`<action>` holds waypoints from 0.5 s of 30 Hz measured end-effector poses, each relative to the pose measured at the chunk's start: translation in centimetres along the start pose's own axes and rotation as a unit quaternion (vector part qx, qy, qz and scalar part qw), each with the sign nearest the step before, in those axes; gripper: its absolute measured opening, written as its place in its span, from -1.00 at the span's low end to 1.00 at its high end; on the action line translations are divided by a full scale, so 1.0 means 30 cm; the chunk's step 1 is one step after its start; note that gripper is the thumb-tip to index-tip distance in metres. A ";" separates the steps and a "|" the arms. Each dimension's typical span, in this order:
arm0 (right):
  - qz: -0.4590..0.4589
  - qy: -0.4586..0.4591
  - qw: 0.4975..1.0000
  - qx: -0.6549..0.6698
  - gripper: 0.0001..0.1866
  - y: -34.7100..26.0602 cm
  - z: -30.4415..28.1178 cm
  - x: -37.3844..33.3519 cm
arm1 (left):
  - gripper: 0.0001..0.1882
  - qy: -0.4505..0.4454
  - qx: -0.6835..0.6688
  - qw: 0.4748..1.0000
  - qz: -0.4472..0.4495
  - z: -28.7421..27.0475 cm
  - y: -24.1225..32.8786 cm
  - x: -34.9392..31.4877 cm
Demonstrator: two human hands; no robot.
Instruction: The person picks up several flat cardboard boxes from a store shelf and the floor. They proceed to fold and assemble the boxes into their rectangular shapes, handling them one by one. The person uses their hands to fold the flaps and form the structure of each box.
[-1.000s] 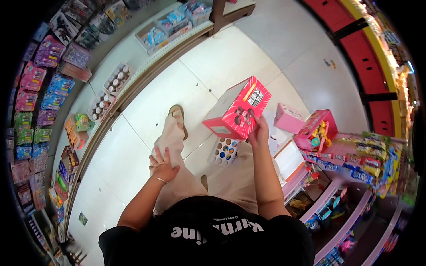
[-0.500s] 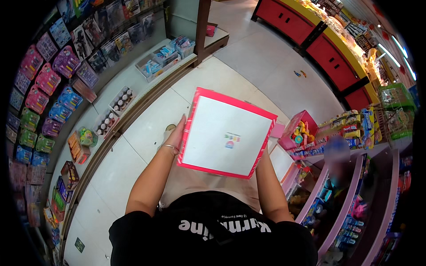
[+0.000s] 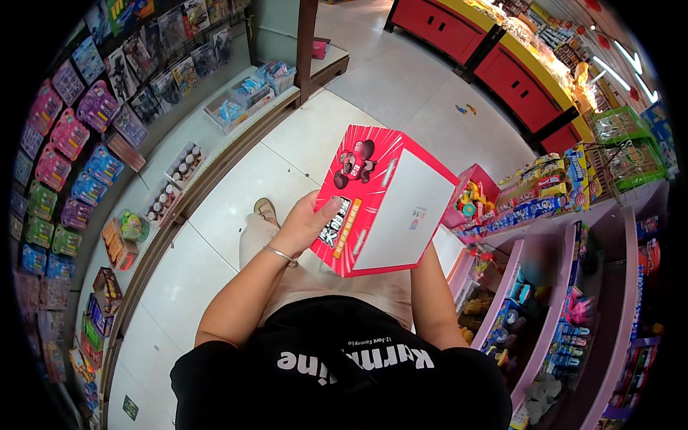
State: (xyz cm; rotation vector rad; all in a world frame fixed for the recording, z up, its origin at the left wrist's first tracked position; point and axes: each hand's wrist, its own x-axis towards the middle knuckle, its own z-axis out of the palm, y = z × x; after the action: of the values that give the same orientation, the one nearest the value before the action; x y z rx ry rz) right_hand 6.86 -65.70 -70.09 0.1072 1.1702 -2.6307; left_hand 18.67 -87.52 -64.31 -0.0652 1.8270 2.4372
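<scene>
A red cardboard box [image 3: 342,215] with a large white panel is tilted in front of me. Its left face carries a cartoon figure and printed lettering. My left hand [image 3: 308,221] is closed round the left edge of this box, the thumb lying on the red face and the other fingers out of sight beneath. On the other side, my right hand [image 3: 428,259] goes behind the box's lower right edge; only the wrist area shows and its fingers are hidden.
On the left runs a shelf [image 3: 240,118] with small bins, bottles and hanging packs. Purple shelves [image 3: 534,337] of toys and a pink bin [image 3: 479,188] stand close on the right. Red cabinets [image 3: 444,32] with yellow tops line the far right. Pale tiles [image 3: 197,265] cover the floor.
The box has turned, so its printed red left face now shows and the white panel looks narrower. My left hand has shifted right with it, its thumb now on the red face.
</scene>
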 end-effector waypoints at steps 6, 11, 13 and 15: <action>-0.232 -0.053 0.937 -0.257 -0.63 -0.082 -0.007 -0.013 | -0.36 0.030 -0.044 0.994 -0.100 -0.177 0.018 0.030; -0.561 -0.215 0.496 -0.627 -0.62 -0.191 0.175 -0.139 | -0.27 0.127 0.120 0.984 -0.017 -0.192 0.057 0.069; -0.592 -0.256 0.418 -0.640 -0.58 -0.182 0.185 -0.158 | -0.23 0.096 0.286 0.953 0.015 -0.154 0.019 0.120; -0.588 -0.261 0.379 -0.665 -0.55 -0.149 0.120 -0.176 | -0.17 0.032 0.326 0.943 0.054 -0.055 -0.036 0.139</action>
State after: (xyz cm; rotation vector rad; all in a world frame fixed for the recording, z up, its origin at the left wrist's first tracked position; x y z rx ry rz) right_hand 10.90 -64.41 -63.55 -2.2518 3.0692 -0.6657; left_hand 14.60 -88.61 -66.20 0.0079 2.6197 1.7724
